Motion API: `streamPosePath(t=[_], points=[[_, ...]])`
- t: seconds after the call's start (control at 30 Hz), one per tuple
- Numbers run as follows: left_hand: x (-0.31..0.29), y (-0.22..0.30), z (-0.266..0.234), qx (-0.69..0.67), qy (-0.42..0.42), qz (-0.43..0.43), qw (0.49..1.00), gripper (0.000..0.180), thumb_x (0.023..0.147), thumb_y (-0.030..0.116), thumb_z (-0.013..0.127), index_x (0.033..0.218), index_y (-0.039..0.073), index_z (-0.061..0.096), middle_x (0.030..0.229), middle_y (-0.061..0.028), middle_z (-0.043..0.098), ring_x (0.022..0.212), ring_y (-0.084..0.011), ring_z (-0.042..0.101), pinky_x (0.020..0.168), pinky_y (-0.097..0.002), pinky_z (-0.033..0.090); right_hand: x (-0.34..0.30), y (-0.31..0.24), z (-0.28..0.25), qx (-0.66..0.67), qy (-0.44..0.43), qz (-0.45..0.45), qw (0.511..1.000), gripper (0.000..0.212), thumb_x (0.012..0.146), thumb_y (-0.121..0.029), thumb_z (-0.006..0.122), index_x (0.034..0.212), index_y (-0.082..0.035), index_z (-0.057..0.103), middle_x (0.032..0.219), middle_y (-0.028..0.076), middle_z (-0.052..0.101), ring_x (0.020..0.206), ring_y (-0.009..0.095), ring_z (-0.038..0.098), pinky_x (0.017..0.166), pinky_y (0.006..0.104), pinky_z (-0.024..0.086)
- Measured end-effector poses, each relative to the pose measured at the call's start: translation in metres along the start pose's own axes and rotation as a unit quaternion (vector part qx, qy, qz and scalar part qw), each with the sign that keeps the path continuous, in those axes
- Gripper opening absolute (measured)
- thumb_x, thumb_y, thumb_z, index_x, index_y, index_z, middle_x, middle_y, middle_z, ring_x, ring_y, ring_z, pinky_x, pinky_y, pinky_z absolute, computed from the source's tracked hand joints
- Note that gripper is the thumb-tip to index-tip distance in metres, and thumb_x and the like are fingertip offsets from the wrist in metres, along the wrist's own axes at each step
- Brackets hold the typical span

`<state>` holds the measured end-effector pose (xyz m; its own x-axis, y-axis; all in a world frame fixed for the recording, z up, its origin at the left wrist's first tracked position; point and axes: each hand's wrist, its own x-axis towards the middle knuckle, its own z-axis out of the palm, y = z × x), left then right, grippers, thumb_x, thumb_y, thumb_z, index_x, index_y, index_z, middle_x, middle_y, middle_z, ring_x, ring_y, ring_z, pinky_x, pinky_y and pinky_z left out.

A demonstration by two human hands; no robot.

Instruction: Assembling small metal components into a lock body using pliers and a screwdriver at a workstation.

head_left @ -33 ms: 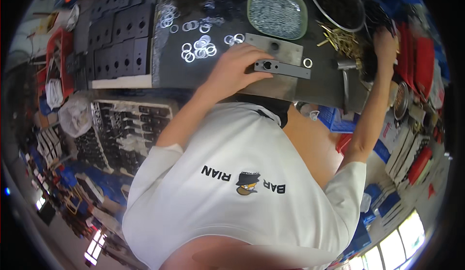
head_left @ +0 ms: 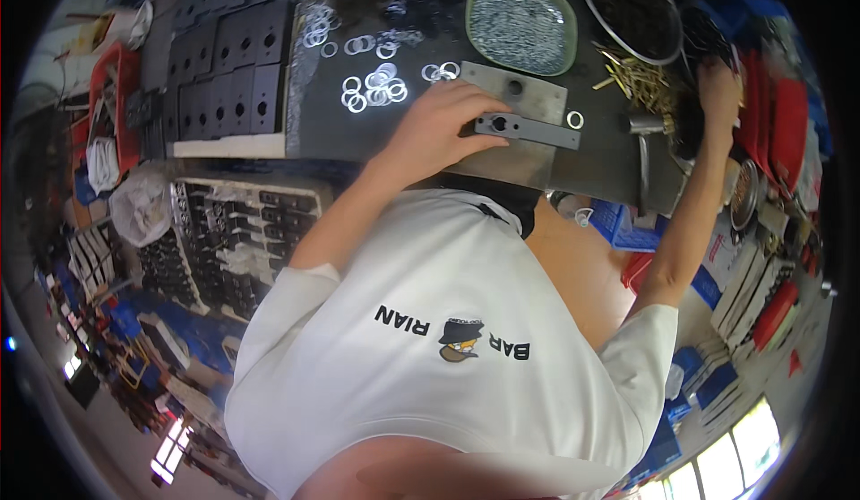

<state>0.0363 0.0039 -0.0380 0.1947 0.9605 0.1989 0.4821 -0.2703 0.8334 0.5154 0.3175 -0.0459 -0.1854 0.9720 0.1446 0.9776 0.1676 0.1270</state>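
My left hand (head_left: 439,131) is closed on one end of a dark grey metal bar (head_left: 545,133), thumb on the near side and fingers on the far side. The bar has a large hole near my fingers and smaller holes along it. It lies across a flat steel plate (head_left: 536,97) at the bench's near edge. Over at the right, my right hand (head_left: 719,95) reaches among black parts (head_left: 706,38); its fingertips are hidden there. One loose metal ring (head_left: 575,120) lies beside the steel plate, just beyond the bar.
Shiny rings (head_left: 378,86) lie in clusters left of the plate. Behind it stand a green tub (head_left: 573,50) of small silvery parts and a round pan (head_left: 676,56) of dark ones. Brass-coloured pins (head_left: 632,79), a metal handle (head_left: 643,173), red bins (head_left: 786,137) and rows of drilled black blocks (head_left: 235,97) surround the work.
The view has shifted slightly, so the bench appears a little farther right. Both hands keep nearly the same places, the left still on the bar and the right among the black parts.
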Motion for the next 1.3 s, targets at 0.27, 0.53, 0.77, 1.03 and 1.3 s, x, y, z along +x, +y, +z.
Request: streamPosePath(t=[0.27, 0.53, 0.77, 1.03, 1.3], points=[[0.019, -0.012, -0.049, 0.056, 0.039, -0.050, 0.996, 0.025, 0.099, 0.020, 0.074, 0.119, 0.006, 0.076, 0.107, -0.0094, 0.076, 0.089, -0.0240, 0.074, 0.080, -0.0339, 0.058, -0.003, -0.050, -0.035, 0.000, 0.059, 0.086, 0.994, 0.036, 0.100, -0.038, 0.064, 0.121, -0.012, 0.078, 0.115, 0.020, 0.077, 0.111, 0.042, 0.072, 0.096, 0.0510, 0.055], [0.061, -0.066, -0.080, 0.281, 0.162, 0.011, 0.946, 0.012, 0.087, 0.014, 0.082, 0.092, 0.003, 0.079, 0.104, -0.0110, 0.073, 0.099, -0.0349, 0.070, 0.088, -0.0421, 0.057, -0.154, -0.230, -0.163, 0.457, -0.008, -0.002, 0.890, 0.030, 0.106, -0.030, 0.069, 0.119, -0.005, 0.077, 0.103, 0.009, 0.078, 0.093, 0.018, 0.072, 0.084, 0.0311, 0.054], [0.065, -0.068, -0.078, 0.141, 0.196, -0.030, 0.970, 0.012, 0.088, 0.008, 0.083, 0.095, -0.001, 0.078, 0.094, -0.0122, 0.074, 0.075, -0.0281, 0.073, 0.069, -0.0352, 0.058, -0.214, -0.311, -0.135, 0.580, -0.095, -0.060, 0.807, 0.013, 0.098, -0.010, 0.076, 0.109, -0.003, 0.075, 0.096, 0.009, 0.077, 0.077, 0.014, 0.071, 0.069, 0.0278, 0.055], [0.052, -0.054, -0.075, -0.023, 0.211, -0.158, 0.964, 0.020, 0.101, 0.019, 0.075, 0.113, 0.003, 0.077, 0.097, -0.0073, 0.081, 0.083, -0.0208, 0.080, 0.069, -0.0309, 0.061, -0.219, -0.324, -0.128, 0.365, 0.042, -0.228, 0.901, 0.019, 0.093, -0.019, 0.080, 0.109, -0.011, 0.074, 0.093, 0.003, 0.064, 0.076, 0.027, 0.070, 0.063, 0.0385, 0.056], [0.005, 0.014, -0.057, -0.127, 0.092, -0.051, 0.986, 0.018, 0.092, 0.001, 0.079, 0.109, -0.003, 0.076, 0.116, -0.0126, 0.079, 0.105, -0.0173, 0.076, 0.089, -0.0299, 0.063, -0.137, -0.300, -0.134, 0.434, -0.020, -0.147, 0.889, 0.028, 0.098, -0.030, 0.074, 0.109, -0.004, 0.078, 0.101, 0.016, 0.077, 0.092, 0.035, 0.075, 0.080, 0.0417, 0.058]])
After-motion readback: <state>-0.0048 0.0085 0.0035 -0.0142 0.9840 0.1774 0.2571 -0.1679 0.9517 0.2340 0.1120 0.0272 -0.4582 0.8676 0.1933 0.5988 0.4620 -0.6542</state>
